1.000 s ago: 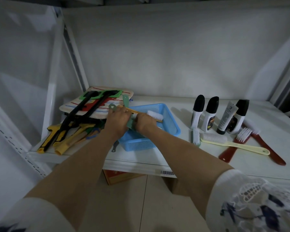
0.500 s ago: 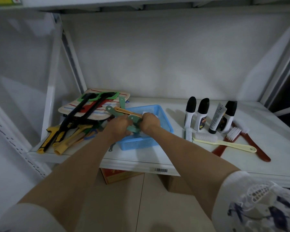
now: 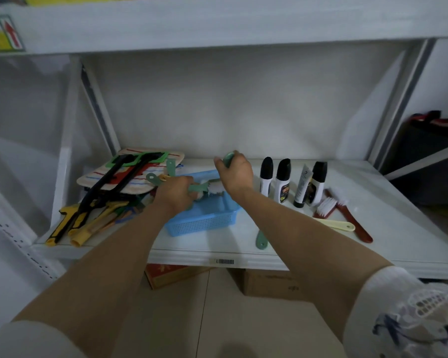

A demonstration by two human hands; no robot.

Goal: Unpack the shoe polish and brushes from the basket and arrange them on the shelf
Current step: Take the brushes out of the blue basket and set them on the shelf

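Just right of frame centre, the right hand [image 3: 234,173] is raised above the far rim of the blue basket [image 3: 204,220], fingers curled closed around a green brush [image 3: 228,158] whose end pokes out above the knuckles; how much of it lies inside the fist cannot be told. To its left and lower, the left hand [image 3: 175,193] is closed over a bundle of brushes at the basket's left edge: one green-handled brush [image 3: 201,187] with white bristles juts right from the fist, and a green handle end [image 3: 151,177] and an orange one [image 3: 164,177] stick out to the left. The exact count in that bundle cannot be told.

The basket sits on the white shelf [image 3: 388,244], middle of the frame. Right of the right hand stand three white polish bottles with black caps [image 3: 266,178], [image 3: 283,180], [image 3: 317,183] and one upright tube [image 3: 302,186], in a row near the back. In front of them, at the right, lie two red-handled brushes [image 3: 352,219] with white bristles and one cream-handled brush [image 3: 339,225], partly hidden by the right forearm. One more green handle [image 3: 261,240] lies near the shelf's front edge, beside that forearm.

At the left of the frame a striped cloth pad [image 3: 140,171] carries black-and-green long-handled tools [image 3: 119,174], with yellow-handled tools [image 3: 88,223] below them
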